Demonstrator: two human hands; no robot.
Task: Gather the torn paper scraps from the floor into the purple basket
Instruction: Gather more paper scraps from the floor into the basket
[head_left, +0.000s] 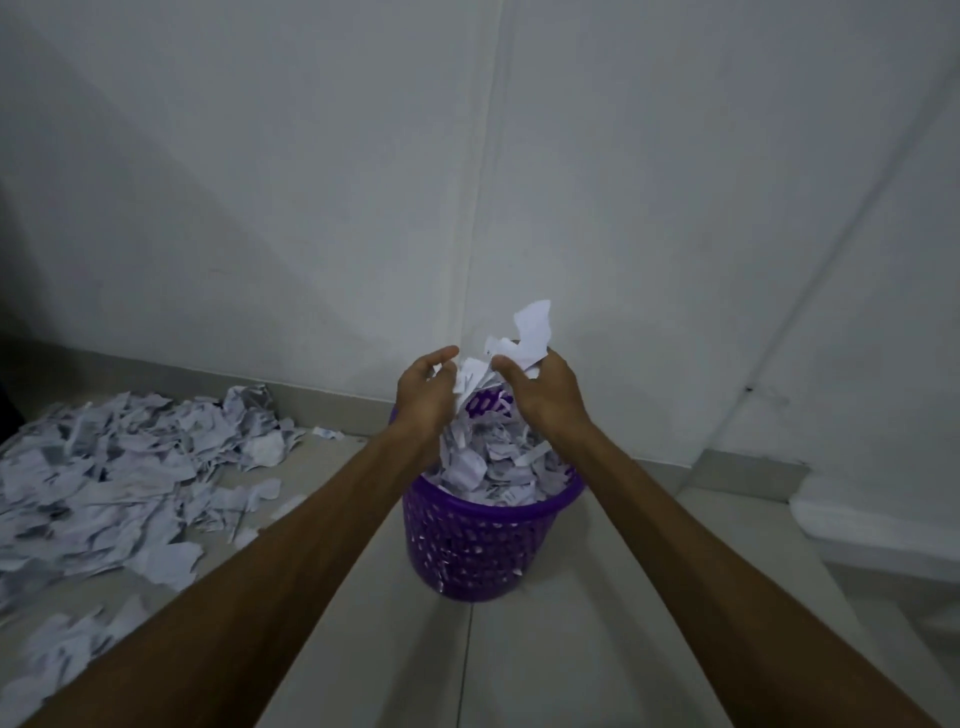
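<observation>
We are at the dropping step: both arms reach forward over the purple basket (483, 535), which stands on the pale tiled floor (597, 649) near the corner of two white walls (260, 182). Our left hand (423, 392) and right hand (543, 389) face each other above the basket's mouth, fingers curled inward around a loose bundle of torn paper scraps (511, 345) held between them. One larger white piece sticks up above the right hand's fingertips. Whether the hold is tight or just starting to loosen, we cannot tell.

The basket is round, perforated plastic, and already heaped with white and lilac-tinted scraps up to and above its rim.

As we judge it, the next move calls for parting the hands so the bundle falls onto the heap, low enough that pieces do not slide off the full top. Pressing the contents down may be needed.

Much work remains: a wide pile of scraps on the floor (104, 478) lies to our left, well apart from the basket.
</observation>
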